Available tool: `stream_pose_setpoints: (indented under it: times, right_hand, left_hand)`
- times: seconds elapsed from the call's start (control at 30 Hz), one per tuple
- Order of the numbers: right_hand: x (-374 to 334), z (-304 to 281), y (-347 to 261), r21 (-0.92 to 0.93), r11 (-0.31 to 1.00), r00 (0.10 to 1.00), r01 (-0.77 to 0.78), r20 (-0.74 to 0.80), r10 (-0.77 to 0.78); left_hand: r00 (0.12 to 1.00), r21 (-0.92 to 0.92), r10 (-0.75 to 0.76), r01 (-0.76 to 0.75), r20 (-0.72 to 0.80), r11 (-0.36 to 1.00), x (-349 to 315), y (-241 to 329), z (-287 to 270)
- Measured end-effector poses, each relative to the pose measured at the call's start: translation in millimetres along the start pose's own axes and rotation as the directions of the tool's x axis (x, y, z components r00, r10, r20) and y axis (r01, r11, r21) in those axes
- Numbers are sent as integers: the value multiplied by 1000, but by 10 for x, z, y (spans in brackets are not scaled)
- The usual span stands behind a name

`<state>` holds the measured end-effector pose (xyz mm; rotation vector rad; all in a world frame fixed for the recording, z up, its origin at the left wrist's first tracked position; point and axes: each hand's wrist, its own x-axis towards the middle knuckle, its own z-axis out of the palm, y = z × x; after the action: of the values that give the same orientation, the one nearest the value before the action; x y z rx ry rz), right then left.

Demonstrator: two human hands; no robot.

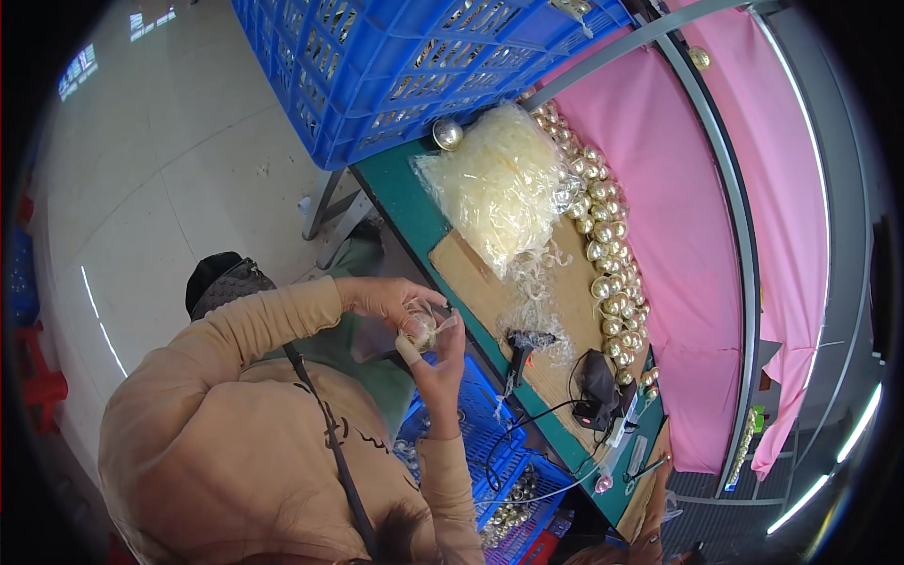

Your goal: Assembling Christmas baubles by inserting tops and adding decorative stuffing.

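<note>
Close in front of my body, by the table's near edge, I hold a small shiny ball [419, 330] with clear plastic film or ribbon about it. My left hand [381, 299] has its fingers curled over the ball from above. From the other side my right hand [441, 369] grips it between thumb and fingers, and a pale wrap covers its thumb. A small dark thing shows by the fingertips, too small to name. On the table's cardboard sheet [471, 268] lie a clear bag of pale strips [499, 184] and a tangle of loose clear strips [537, 306].
Gold balls [607, 254] line the back of the green table [400, 193] before pink cloth [673, 264]. A large blue crate [377, 85] stands at the far end; blue baskets [480, 414] sit below. A black device with cables [598, 386] lies rightward, near another person's arm [656, 499].
</note>
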<state>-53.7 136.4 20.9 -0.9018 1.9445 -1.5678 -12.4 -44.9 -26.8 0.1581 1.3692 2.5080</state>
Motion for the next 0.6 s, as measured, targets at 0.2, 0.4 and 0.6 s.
stream_pose_setpoints:
  times: [0.2, 0.4, 0.6]
  right_hand:
    - [-4, 82, 4, -234, 965, 986, 115, -89, -139]
    - [-4, 88, 4, -327, 938, 973, 118, -152, -175]
    - [-2, 80, 51, -413, 901, 965, 131, -156, -212]
  left_hand:
    - [992, -227, 127, -120, 18, 966, -34, -22, 168]
    - [982, -51, 163, -169, -97, 984, -35, 5, 296]
    - [958, 116, 207, -187, -198, 975, -38, -12, 355]
